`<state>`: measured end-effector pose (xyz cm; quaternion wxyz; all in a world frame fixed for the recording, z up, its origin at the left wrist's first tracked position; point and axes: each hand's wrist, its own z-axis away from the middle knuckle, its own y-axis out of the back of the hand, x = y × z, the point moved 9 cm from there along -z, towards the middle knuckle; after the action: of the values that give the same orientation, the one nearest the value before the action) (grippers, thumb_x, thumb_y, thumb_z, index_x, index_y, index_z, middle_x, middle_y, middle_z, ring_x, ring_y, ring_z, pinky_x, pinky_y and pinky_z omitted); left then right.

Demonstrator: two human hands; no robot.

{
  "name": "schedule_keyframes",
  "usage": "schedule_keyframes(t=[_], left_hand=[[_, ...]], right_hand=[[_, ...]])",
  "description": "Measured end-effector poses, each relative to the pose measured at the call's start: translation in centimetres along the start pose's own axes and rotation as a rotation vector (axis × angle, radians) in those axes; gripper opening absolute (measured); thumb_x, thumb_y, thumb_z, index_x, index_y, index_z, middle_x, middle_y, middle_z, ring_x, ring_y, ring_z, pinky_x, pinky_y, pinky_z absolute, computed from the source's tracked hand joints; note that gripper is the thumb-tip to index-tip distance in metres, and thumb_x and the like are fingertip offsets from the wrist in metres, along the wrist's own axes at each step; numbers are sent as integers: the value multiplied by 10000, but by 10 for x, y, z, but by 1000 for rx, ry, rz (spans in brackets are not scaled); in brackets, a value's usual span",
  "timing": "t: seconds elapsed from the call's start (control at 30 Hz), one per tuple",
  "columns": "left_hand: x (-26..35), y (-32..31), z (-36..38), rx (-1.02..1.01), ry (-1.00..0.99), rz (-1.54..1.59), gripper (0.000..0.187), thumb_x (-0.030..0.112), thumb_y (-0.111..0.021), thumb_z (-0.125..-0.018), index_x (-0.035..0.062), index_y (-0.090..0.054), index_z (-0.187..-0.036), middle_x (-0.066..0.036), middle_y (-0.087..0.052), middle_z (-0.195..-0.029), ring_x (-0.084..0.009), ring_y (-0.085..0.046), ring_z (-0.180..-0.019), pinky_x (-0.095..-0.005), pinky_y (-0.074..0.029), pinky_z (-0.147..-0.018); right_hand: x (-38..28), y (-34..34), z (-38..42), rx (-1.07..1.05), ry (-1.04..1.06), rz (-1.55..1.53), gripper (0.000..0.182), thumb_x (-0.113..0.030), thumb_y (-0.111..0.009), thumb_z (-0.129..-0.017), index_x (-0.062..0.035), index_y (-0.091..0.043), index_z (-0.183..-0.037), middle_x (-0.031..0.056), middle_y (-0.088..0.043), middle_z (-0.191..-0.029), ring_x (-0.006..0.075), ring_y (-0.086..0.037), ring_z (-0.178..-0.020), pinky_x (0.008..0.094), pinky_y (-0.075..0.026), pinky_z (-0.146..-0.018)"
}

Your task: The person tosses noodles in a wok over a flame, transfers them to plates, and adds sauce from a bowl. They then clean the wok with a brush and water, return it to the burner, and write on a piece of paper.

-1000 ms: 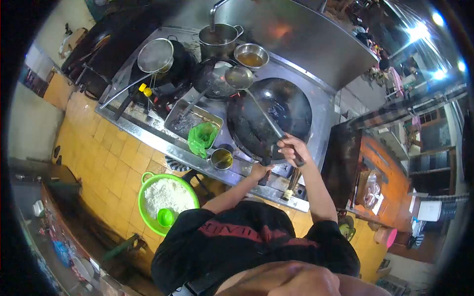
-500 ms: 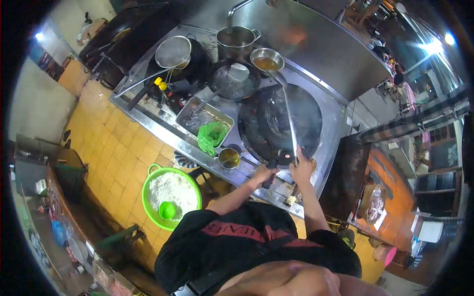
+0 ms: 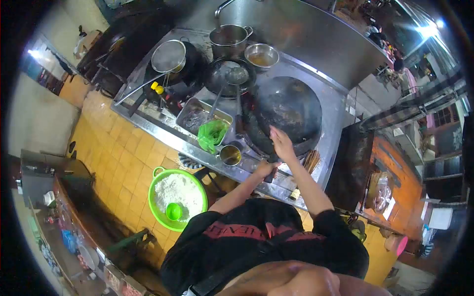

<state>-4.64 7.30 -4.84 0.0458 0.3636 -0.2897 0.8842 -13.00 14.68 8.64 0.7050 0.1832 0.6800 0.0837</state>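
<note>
My left hand (image 3: 266, 169) is closed round the dark handle of the large black wok (image 3: 291, 106), at the front edge of the stove. My right hand (image 3: 281, 143) reaches over the wok's near rim, its fingers stretched out and nothing visible in them. A ladle (image 3: 237, 75) lies with its bowl in the smaller wok (image 3: 222, 89), its handle slanting toward me, apart from my right hand. A dark residue coats the large wok's inside, partly veiled by haze. Near my left hand stands a small metal pot (image 3: 230, 155) with yellowish liquid.
Behind the woks stand a steel bowl (image 3: 261, 55) and a deep pot (image 3: 229, 39). A strainer (image 3: 168, 55) rests at the left. A metal tray (image 3: 190, 116) holds a green plastic bag (image 3: 212, 134). A bamboo brush (image 3: 311, 161) lies at right; a green basin (image 3: 153, 202) of rice stands below.
My right hand has let go of the ladle and moved up and left over the wok's rim. The ladle has gone from the steel bowl to the smaller wok. My left hand keeps its hold.
</note>
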Motion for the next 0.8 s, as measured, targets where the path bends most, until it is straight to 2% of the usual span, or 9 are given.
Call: schedule_keyframes(t=[0.07, 0.13, 0.17, 0.2, 0.3, 0.37, 0.6, 0.77, 0.8], left_hand=[[1, 1, -2, -15, -19, -38, 228, 213, -726, -801, 41, -579, -776, -50, -576, -601, -161, -554, -480, -311, -458, -448], [-7, 5, -8, 25, -21, -54, 215, 206, -713, -814, 37, -579, -823, -47, -573, -598, -152, -543, -469, -302, -444, -452], [-3, 1, -4, 16, -18, -53, 215, 206, -713, -814, 37, -579, -823, -47, -573, -598, -152, -543, -469, -302, -444, -452], [5, -2, 6, 33, 1, -65, 212, 202, -714, -812, 38, -580, -823, -44, -573, -597, -151, -545, -471, -302, -446, -450], [7, -4, 9, 19, 2, -52, 212, 198, -725, -804, 46, -577, -811, -37, -577, -614, -146, -551, -481, -300, -449, -443], [12, -3, 10, 47, 10, -50, 208, 159, -718, -803, 43, -546, -814, -48, -555, -615, -160, -529, -440, -304, -447, -400], [7, -1, 5, 33, 18, -74, 209, 178, -729, -795, 47, -567, -779, -48, -576, -627, -156, -549, -462, -304, -457, -426], [4, 2, 5, 79, 9, -30, 211, 152, -733, -790, 32, -563, -822, -58, -583, -630, -156, -553, -456, -307, -473, -425], [8, 0, 7, 77, 8, -32, 211, 152, -733, -790, 32, -563, -822, -58, -583, -630, -156, -553, -456, -307, -473, -425]], right_hand=[[28, 55, 76, 287, 290, 696, 433, -137, -619, -813, 34, -509, -1195, 236, -550, -1104, 412, -537, -983, 449, -442, -859], [104, 93, 150, 103, -422, 825, 779, -340, -695, -737, 101, -378, -1296, 329, -495, -1116, 439, -473, -1088, 452, -408, -908], [160, 91, 189, -2, -528, 1299, 898, -445, -624, -776, 114, -252, -1372, 333, -493, -1130, 436, -457, -1117, 464, -367, -965], [192, 96, 210, -19, -729, 1117, 899, -473, -572, -810, 120, -232, -1393, 382, -405, -1290, 447, -410, -1219, 482, -343, -1014], [215, 85, 223, -197, -585, 959, 911, -357, -625, -794, 114, -146, -1410, 347, -554, -1129, 482, -549, -1044, 476, -459, -903], [203, 88, 220, -62, -659, 844, 910, -325, -604, -768, 156, -120, -1371, 303, -621, -924, 438, -627, -799, 466, -510, -761], [130, 116, 214, 368, -610, 304, 756, -221, -583, -819, 83, -163, -1369, 297, -616, -912, 470, -610, -842, 479, -483, -726], [7, 132, 122, 404, 134, 669, 603, -199, -554, -863, -21, -260, -1358, 300, -609, -915, 489, -602, -789, 492, -493, -718], [8, 133, 91, 241, -116, 729, 598, -188, -547, -864, -49, -266, -1374, 309, -606, -944, 486, -603, -823, 503, -494, -730]])
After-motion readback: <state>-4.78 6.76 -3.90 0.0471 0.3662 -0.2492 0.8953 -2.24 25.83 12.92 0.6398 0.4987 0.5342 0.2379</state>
